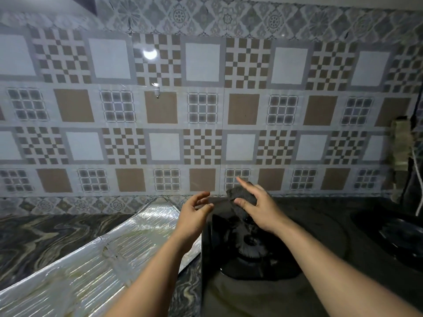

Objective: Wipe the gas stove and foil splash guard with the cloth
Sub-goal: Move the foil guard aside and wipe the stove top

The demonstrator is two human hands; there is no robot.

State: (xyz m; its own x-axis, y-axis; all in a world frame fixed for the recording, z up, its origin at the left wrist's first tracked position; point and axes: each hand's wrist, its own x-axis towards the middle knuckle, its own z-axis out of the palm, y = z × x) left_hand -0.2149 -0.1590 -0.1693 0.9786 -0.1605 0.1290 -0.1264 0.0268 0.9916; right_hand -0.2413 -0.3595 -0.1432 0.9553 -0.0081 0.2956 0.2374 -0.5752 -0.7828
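Observation:
The black gas stove (315, 239) fills the lower right, with a dark burner (251, 245) near its left side. My right hand (261, 211) hovers over the stove's back left corner and grips a dark crumpled cloth (240, 199), index finger pointing at the wall. My left hand (194, 216) is just left of it, fingers apart and curled, holding nothing, above the stove's left edge. The silver foil splash guard (96, 257) lies flat on the counter to the left of the stove.
A patterned tiled wall (206, 110) rises right behind the stove. A marbled dark countertop (41, 239) shows at left. A brush-like object (400, 145) and a cord hang at the far right, above a second dark burner (398, 234).

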